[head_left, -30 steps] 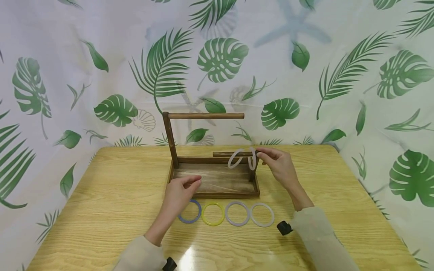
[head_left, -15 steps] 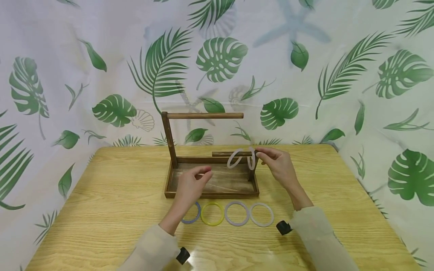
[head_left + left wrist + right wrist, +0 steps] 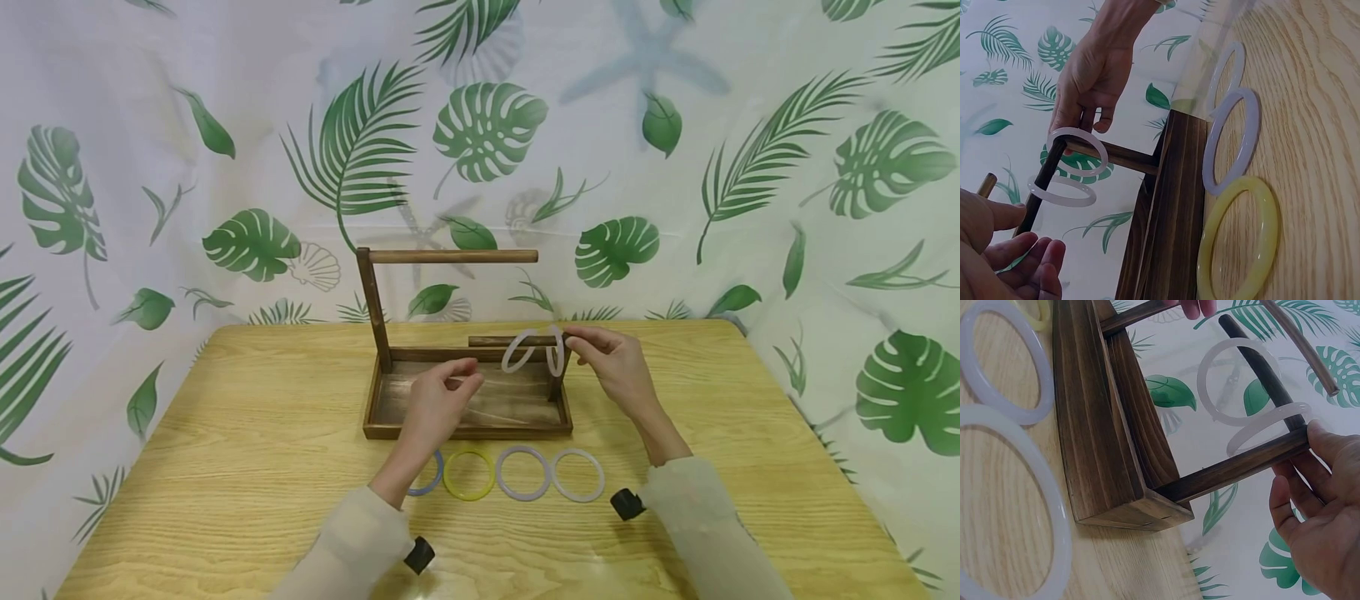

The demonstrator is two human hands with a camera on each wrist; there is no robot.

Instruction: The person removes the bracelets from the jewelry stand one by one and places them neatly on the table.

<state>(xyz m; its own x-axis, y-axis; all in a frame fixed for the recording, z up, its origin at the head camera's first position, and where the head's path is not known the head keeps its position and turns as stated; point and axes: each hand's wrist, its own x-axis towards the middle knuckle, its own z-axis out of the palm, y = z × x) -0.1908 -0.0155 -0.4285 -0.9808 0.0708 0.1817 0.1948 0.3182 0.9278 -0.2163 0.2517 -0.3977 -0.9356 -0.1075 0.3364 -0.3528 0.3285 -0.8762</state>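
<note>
A dark wooden bangle stand (image 3: 468, 432) has a tray base and two bars at different heights. On its lower bar (image 3: 487, 341) hang two pale pinkish bangles, one bangle (image 3: 1201, 381) farther in and another bangle (image 3: 1244, 434) close to the short post (image 3: 1235, 467). My right hand (image 3: 618, 367) grips the top of that post between thumb and fingers. Over the tray, my left hand (image 3: 438, 402) has loosely bent fingers and holds nothing; in the left wrist view its fingertips (image 3: 1054, 253) are near the bar's free end.
In front of the stand a row of bangles lies on the table: blue (image 3: 439, 472), yellow (image 3: 469, 498), lavender (image 3: 523, 498) and white (image 3: 577, 500). My left forearm partly covers the blue one. The upper bar (image 3: 457, 257) juts out above the tray. A leaf-patterned curtain stands behind.
My left hand has moved right and farther in over the tray, toward the hanging bangles. The right hand stays on the post, and both hanging bangles keep their places.
</note>
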